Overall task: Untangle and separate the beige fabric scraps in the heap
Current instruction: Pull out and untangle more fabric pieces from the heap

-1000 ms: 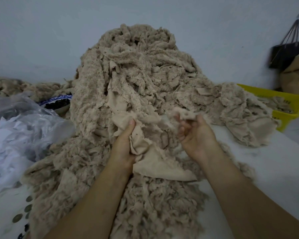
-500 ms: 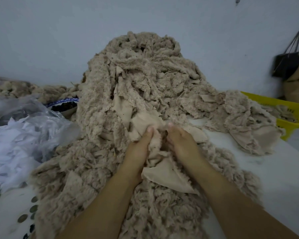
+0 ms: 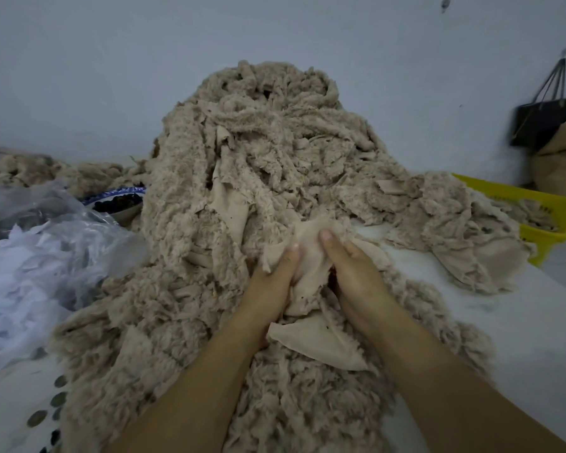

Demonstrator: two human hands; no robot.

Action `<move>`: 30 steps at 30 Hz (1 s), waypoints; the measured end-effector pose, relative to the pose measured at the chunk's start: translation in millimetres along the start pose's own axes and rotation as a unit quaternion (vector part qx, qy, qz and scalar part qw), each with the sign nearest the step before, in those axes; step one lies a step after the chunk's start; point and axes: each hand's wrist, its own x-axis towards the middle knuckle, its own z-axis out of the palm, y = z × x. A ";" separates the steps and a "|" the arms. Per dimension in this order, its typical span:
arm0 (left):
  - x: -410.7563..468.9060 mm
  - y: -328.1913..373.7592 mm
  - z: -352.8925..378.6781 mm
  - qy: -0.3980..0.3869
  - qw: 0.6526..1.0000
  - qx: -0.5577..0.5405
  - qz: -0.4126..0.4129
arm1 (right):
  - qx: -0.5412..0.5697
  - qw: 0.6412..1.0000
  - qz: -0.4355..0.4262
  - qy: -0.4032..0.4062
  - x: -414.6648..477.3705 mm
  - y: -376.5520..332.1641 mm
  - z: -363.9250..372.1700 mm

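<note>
A tall heap of fuzzy beige fabric scraps [image 3: 268, 152] rises against the wall and spreads down toward me. At its foot, my left hand [image 3: 270, 286] and my right hand [image 3: 356, 276] sit side by side, both closed on the same smooth beige scrap [image 3: 309, 273]. Both thumbs press on its upper edge. The scrap's lower corner [image 3: 317, 341] hangs out below my wrists as a flat triangle. Most of my fingers are hidden under the fabric.
Clear plastic with white scraps [image 3: 40, 269] lies at the left, a patterned bowl [image 3: 118, 201] behind it. A yellow basket [image 3: 543, 210] holding beige scraps stands at the right, with a black bag [image 3: 539, 122] hanging on the wall. The white table surface [image 3: 520, 322] shows at right.
My hands came together: the right hand moved left from an open-palm hold on a tuft to grip the same scrap as the left, and both pushed slightly forward into the heap.
</note>
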 end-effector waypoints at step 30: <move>-3.9 3.2 3.3 -0.019 0.991 0.128 0.017 | -0.320 0.922 -0.216 -0.039 -9.3 2.1 -0.1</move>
